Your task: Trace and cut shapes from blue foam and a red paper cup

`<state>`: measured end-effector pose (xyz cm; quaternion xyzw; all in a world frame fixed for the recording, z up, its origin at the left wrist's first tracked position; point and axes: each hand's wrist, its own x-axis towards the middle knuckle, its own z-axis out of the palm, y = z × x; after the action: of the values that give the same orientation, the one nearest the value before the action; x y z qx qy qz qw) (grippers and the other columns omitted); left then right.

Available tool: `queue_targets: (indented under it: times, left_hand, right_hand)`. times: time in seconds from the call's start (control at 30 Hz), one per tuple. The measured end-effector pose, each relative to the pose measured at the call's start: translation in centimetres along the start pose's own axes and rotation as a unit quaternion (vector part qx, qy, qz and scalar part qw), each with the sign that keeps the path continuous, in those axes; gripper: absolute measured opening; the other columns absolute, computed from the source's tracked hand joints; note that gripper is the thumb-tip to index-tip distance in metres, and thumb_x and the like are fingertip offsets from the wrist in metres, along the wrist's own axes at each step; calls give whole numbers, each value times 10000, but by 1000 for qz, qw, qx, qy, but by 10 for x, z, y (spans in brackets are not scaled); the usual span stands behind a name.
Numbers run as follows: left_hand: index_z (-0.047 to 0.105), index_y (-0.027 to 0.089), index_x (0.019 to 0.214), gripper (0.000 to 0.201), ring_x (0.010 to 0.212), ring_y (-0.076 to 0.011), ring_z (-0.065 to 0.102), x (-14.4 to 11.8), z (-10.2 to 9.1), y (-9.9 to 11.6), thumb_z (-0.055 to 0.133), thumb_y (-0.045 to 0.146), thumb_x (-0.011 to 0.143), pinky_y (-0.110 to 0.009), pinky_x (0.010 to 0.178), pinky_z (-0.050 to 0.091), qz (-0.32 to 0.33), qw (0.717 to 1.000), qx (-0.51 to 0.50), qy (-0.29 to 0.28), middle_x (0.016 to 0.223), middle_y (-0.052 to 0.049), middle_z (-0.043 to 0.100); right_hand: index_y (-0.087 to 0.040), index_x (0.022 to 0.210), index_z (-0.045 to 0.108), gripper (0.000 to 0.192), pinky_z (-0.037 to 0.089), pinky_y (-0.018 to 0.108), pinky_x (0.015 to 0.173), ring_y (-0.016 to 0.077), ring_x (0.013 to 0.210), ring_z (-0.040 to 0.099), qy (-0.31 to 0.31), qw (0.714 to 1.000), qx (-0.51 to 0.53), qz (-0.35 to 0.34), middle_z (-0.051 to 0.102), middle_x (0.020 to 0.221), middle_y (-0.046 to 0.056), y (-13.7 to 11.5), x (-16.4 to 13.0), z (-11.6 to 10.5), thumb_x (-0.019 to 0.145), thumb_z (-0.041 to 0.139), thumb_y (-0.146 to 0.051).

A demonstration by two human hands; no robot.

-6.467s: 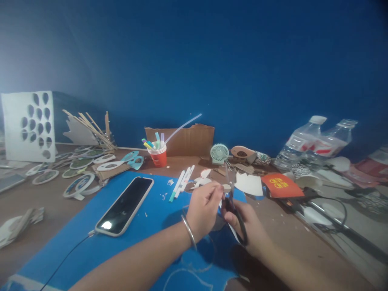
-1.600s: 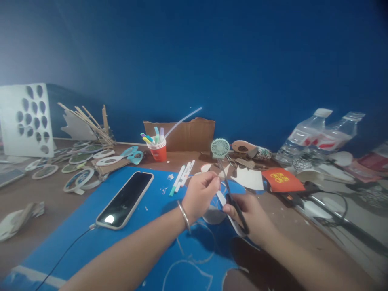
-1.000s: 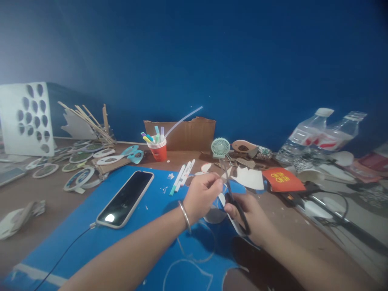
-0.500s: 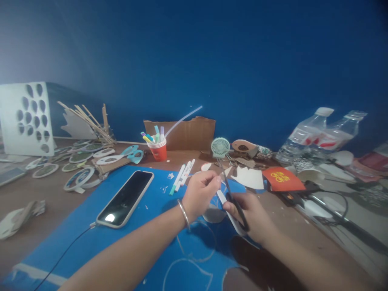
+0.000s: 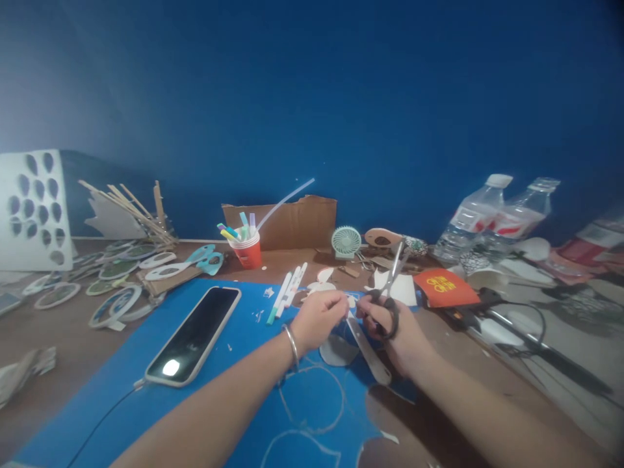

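My left hand (image 5: pixel 319 320), with a silver bangle at the wrist, is closed in a pinch on the top end of a pale cutout with a long strip-like handle (image 5: pixel 369 354). The strip hangs down to the right beneath my hands. My right hand (image 5: pixel 402 335) has its fingers in the dark handles of a pair of scissors (image 5: pixel 394 273). The blades point up and away from the cutout, slightly parted. My right fingertips come close to the left ones at the cutout's top; whether they touch it I cannot tell. A rounded grey piece (image 5: pixel 337 350) lies below my left hand.
A blue sheet (image 5: pixel 253 364) with drawn outlines covers the middle of the table. On it lie a phone (image 5: pixel 195 335) with a cable and several markers (image 5: pixel 287 292). Behind stand a red cup (image 5: pixel 247 252) of pens, a small fan (image 5: pixel 346 242) and bottles (image 5: pixel 480 214).
The scissors have swung from beside the cutout to pointing up and right, away from it. My right fingertips have moved up towards my left hand. The view has shifted slightly.
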<state>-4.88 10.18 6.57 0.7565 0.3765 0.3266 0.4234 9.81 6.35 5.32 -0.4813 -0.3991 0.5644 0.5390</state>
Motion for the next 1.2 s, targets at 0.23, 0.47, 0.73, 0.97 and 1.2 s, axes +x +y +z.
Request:
queue_targets:
  times: [0.23, 0.47, 0.73, 0.97, 1.2]
  left_hand:
    - [533, 170, 691, 205, 639, -120, 448, -5, -4, 7, 422, 281, 823, -237, 605, 352, 53, 996, 67, -31, 651, 20, 492]
    - [579, 215, 1054, 324, 932, -192, 507, -3, -9, -1, 582, 366, 767, -350, 839, 393, 248, 945, 212, 33, 984, -61, 598]
    - [625, 193, 918, 211, 834, -161, 544, -4, -8, 2, 620, 319, 749, -305, 773, 429, 278, 938, 175, 114, 861, -42, 616]
    - [634, 200, 897, 231, 828, -173, 545, -5, -8, 4, 625, 365, 736, -321, 761, 435, 270, 939, 177, 120, 851, -47, 619]
    - [640, 201, 918, 237, 834, -170, 545, -5, -8, 4, 602, 368, 755, -318, 761, 434, 266, 937, 195, 112, 873, -50, 619]
  right_hand:
    - [-141, 577, 546, 186, 200, 224, 435, 67, 462, 310, 4, 1000, 23, -4, 424, 489, -55, -6, -2, 0, 588, 688, -261]
    - [-145, 591, 533, 178, 202, 226, 440, 72, 476, 335, 9, 999, 47, -1, 434, 505, -52, -4, -2, -1, 590, 685, -238]
    - [-148, 595, 539, 199, 189, 229, 444, 73, 481, 302, -27, 997, 65, -21, 442, 521, -42, -9, -6, 2, 685, 616, -307]
    - [-154, 567, 510, 185, 186, 232, 441, 74, 473, 287, -46, 996, 62, -33, 414, 495, -46, -7, -6, 2, 649, 624, -273]
    - [-152, 578, 534, 153, 184, 236, 447, 79, 482, 298, -55, 996, 48, -48, 420, 512, -41, -9, -6, 1, 622, 638, -256]
